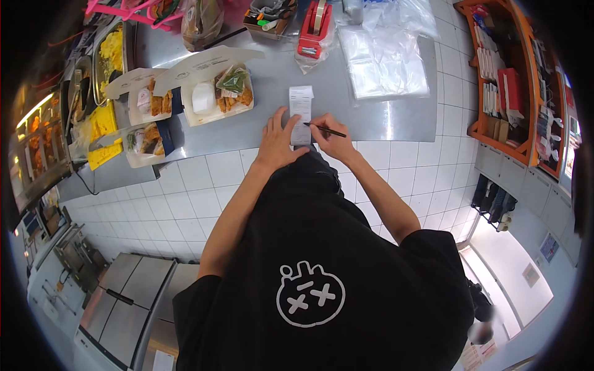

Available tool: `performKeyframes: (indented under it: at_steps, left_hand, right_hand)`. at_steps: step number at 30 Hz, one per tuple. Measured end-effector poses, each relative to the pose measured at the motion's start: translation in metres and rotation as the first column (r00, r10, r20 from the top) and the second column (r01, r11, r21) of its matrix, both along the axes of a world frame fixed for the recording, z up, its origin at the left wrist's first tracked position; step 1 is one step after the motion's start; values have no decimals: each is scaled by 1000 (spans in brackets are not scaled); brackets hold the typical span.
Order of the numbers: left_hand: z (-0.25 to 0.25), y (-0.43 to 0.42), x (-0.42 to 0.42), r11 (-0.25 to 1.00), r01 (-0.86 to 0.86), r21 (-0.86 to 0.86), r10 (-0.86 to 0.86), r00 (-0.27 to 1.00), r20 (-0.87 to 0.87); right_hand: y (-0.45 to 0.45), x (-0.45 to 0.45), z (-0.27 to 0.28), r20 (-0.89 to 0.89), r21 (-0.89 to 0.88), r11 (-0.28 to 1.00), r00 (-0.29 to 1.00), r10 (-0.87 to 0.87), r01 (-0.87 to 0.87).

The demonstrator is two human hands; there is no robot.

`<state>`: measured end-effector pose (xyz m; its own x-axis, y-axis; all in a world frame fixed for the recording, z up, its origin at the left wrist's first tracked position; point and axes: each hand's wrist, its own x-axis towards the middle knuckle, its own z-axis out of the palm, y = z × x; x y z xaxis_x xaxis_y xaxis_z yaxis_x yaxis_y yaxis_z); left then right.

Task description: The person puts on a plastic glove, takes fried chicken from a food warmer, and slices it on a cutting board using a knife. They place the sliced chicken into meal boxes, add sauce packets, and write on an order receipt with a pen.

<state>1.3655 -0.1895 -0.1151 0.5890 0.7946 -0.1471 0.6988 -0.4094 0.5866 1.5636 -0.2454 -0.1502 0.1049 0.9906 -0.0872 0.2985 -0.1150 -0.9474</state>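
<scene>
A long white paper receipt [301,96] lies on the steel counter [247,133] near its front edge. Flat beside it, with fingers spread and touching its left side, is my left hand [276,139]. My right hand [334,142] is closed around a dark pen [328,130], its tip on the receipt's right part. To the left stand open paper food boxes: a large one [192,110] with a white lump, fried pieces and a green packet, and a smaller one [141,110]. Another box [133,148] sits at the counter's front left.
Behind the receipt are a red tape dispenser [311,43], a box of pens [270,25] and stacked clear plastic bags [383,68]. A pink rack [139,11] stands back left, near a tray of yellow food [111,52]. Orange shelves [504,80] are at right.
</scene>
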Motion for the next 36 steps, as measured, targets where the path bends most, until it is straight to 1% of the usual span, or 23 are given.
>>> performKeyframes:
  at_steps: [1, 4, 7, 10, 13, 16, 19, 22, 25, 28, 29, 31, 34, 36]
  left_hand:
    - [1, -1, -1, 1000, -24, -5, 24, 999, 35]
    - [-23, 13, -5, 995, 3, -100, 2, 999, 48]
    - [-13, 24, 2, 993, -3, -120, -1, 999, -35]
    - [-9, 29, 7, 989, -10, -146, 1, 998, -58]
    - [-9, 31, 8, 988, -23, -154, 8, 995, -97]
    - [-9, 31, 8, 987, -31, -157, 17, 996, -86]
    - [0, 34, 9, 976, -58, -208, 40, 995, -89]
    - [-6, 36, 9, 977, -53, -207, 32, 994, -103]
    - [-4, 36, 8, 972, -55, -228, 34, 995, -94]
    - [-8, 34, 7, 974, -52, -219, 35, 996, -80]
    - [-6, 34, 7, 974, -51, -222, 33, 996, -84]
    - [-2, 34, 8, 972, -56, -228, 36, 995, -93]
    - [-5, 35, 8, 968, -51, -246, 26, 994, -103]
    - [-2, 36, 9, 968, -46, -246, 20, 994, -109]
  right_hand:
    - [0, 0, -3, -1, 8, 1000, 1000, 19, -19]
    - [4, 0, 4, 35, -21, 1000, 999, 18, -17]
    - [8, 1, 9, 15, -70, 997, 999, 38, -37]
    - [7, -3, 6, 63, -6, 997, 995, 72, -71]
    - [7, -7, 1, 134, 98, 986, 984, 121, -135]
    - [12, -5, 4, 98, 75, 986, 985, 143, -150]
    - [22, -4, 9, 66, -35, 997, 995, -70, 72]
    - [18, -13, 7, 125, 206, 970, 986, 106, -130]
    - [12, -12, 10, 166, 201, 967, 979, 122, -154]
    - [13, -6, 3, 175, 170, 961, 967, 186, -216]
    - [19, -6, 6, 118, 98, 990, 989, 87, -99]
    - [31, -3, 11, 26, -66, 991, 993, -118, 120]
    - [33, -10, 14, 23, 112, 989, 996, 92, -94]
    - [36, -7, 7, 56, 136, 989, 997, 54, -62]
